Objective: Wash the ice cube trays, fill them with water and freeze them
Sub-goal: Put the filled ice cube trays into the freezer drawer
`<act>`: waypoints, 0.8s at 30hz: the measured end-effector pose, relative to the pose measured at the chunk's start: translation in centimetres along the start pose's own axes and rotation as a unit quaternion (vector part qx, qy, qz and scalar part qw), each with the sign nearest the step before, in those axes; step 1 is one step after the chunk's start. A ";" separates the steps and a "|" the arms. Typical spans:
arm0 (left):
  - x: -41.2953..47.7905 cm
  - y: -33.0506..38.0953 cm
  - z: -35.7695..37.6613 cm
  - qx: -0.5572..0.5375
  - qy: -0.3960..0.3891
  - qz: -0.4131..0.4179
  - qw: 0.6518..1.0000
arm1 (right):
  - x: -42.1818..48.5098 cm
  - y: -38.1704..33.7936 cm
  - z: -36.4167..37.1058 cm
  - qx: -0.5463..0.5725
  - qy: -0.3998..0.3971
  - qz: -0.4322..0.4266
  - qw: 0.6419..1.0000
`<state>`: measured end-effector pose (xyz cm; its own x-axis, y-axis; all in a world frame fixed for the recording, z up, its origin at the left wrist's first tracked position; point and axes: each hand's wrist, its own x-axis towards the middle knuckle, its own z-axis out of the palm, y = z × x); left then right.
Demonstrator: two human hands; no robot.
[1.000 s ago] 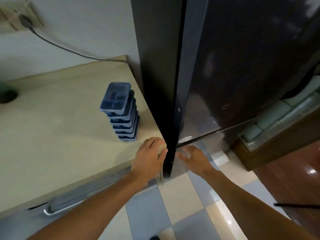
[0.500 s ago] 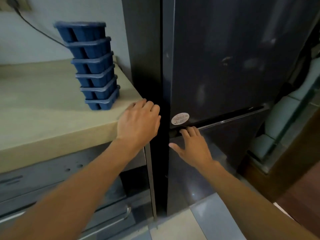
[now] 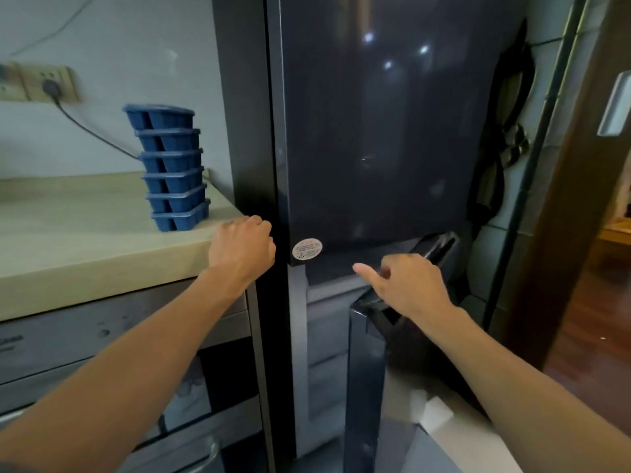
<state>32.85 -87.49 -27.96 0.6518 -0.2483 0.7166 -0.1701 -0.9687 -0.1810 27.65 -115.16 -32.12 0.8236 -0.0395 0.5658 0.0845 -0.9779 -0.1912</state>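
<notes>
Several blue ice cube trays [image 3: 170, 169] stand in a leaning stack on the beige counter [image 3: 68, 240], close to the dark fridge [image 3: 375, 131]. My left hand [image 3: 242, 249] is curled into a fist at the counter's corner, against the fridge's side, and holds nothing that I can see. My right hand [image 3: 409, 285] grips the top edge of the lower freezer door [image 3: 365, 370], which is swung partly open toward me. Pale freezer drawers [image 3: 324, 336] show behind the door.
Metal drawers [image 3: 102, 336] sit under the counter. A wall socket [image 3: 47, 83] with a plugged cable is behind the trays. A dark wooden door frame [image 3: 580, 199] stands to the right of the fridge, with wooden floor beyond it.
My right hand has taken hold of the freezer door and pulled it open. The fingers of my left hand have curled from flat into a fist at the counter's corner. The view has risen.
</notes>
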 end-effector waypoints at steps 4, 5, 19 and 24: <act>-2.1 3.0 0.3 -0.141 0.118 0.089 0.979 | 0.5 1.6 -2.0 -0.033 -0.085 0.023 0.996; -2.7 4.2 0.5 -0.163 0.135 0.137 0.968 | 0.5 2.2 -2.1 -0.047 -0.132 0.039 0.989; 0.2 18.1 11.5 -0.197 -0.203 0.124 0.951 | 3.3 15.3 0.1 -0.245 -0.273 0.190 0.911; 3.7 21.1 16.7 -0.175 -0.244 0.102 0.948 | 5.6 19.8 3.7 -0.265 -0.206 0.163 0.928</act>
<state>44.02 -108.91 -40.38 0.8289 -0.4858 0.2773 -0.5090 -0.8606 0.0139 36.07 -134.03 -35.71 0.9110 -0.3754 0.1710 -0.4039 -0.8959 0.1851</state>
